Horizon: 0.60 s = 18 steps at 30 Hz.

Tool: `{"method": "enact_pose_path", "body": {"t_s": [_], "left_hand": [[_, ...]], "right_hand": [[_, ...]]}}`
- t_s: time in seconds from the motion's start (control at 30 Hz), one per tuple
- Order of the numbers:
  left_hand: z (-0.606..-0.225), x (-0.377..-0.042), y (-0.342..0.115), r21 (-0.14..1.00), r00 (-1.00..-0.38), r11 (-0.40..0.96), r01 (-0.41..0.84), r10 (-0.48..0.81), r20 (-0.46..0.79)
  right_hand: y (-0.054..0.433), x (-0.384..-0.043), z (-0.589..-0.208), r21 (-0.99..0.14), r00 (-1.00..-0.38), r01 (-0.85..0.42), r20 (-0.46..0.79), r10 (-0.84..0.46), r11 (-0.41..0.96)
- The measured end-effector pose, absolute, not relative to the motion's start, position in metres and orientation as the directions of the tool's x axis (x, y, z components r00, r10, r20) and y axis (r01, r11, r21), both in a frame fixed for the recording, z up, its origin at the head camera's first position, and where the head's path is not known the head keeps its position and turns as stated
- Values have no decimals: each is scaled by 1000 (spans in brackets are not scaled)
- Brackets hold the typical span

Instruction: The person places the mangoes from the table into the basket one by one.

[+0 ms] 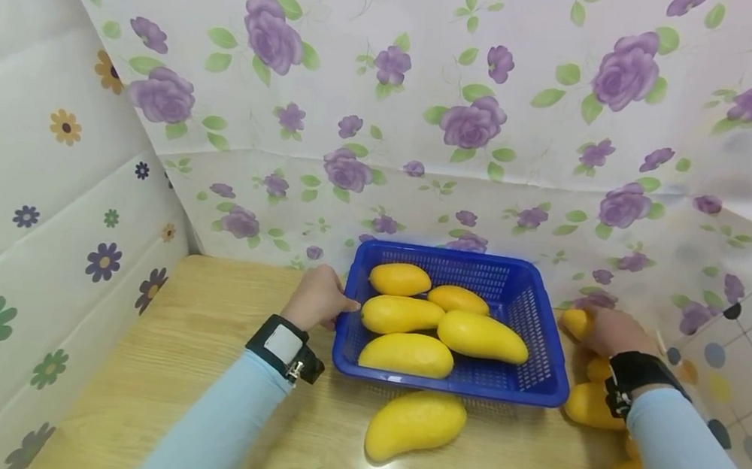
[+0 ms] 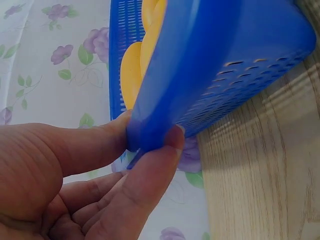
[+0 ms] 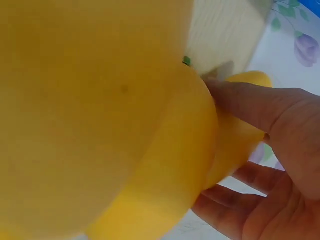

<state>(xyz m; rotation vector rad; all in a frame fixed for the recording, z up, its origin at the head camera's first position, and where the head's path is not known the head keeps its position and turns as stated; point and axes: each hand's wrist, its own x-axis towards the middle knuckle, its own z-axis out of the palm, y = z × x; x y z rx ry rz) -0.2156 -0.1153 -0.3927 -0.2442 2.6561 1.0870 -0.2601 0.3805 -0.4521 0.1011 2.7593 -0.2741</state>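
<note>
A blue plastic basket (image 1: 557, 365) with perforated walls holds several yellow mangoes (image 1: 405, 354). At its left side my left hand (image 1: 318, 298) pinches the rim between thumb and fingers; the left wrist view shows the thumb (image 2: 95, 145) on the inner side of the blue rim (image 2: 165, 95). To the right of the basket, my right hand (image 1: 619, 333) grips a mango (image 1: 575, 323) near the floral cloth. In the right wrist view, thumb and fingers lie around this mango (image 3: 232, 140), partly hidden behind a nearer mango (image 3: 175, 165).
One mango (image 1: 416, 425) lies on the wooden table (image 1: 218, 325) in front of the basket. More mangoes (image 1: 590, 406) lie under and beside my right forearm. Floral cloth (image 1: 386, 130) hangs behind the basket, and patterned sheets stand at left and right.
</note>
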Motion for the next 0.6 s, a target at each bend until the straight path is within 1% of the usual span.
{"method": "enact_pose_path", "body": {"t_s": [0.13, 0.23, 0.33, 0.4, 0.6], "left_hand": [[-392, -215, -114, 670, -952, 699, -250, -53, -301], [-392, -215, -113, 677, -950, 689, -259, -56, -306], [-392, -215, -115, 682, -951, 685, -256, -53, -304], [-392, -215, -116, 686, -953, 683, -251, -50, -299], [-392, -215, -115, 689, -953, 680, -251, -47, -301]], "right_hand": [[383, -261, -456, -174, -930, 107, -366, 37, 979], [387, -261, -459, -185, -941, 63, -337, -3, 981], [391, -260, -459, -202, -958, 32, -285, -28, 979], [393, -258, -455, -210, -973, 1, -226, -47, 978], [388, -242, -415, -195, -995, -77, -54, -89, 978]]}}
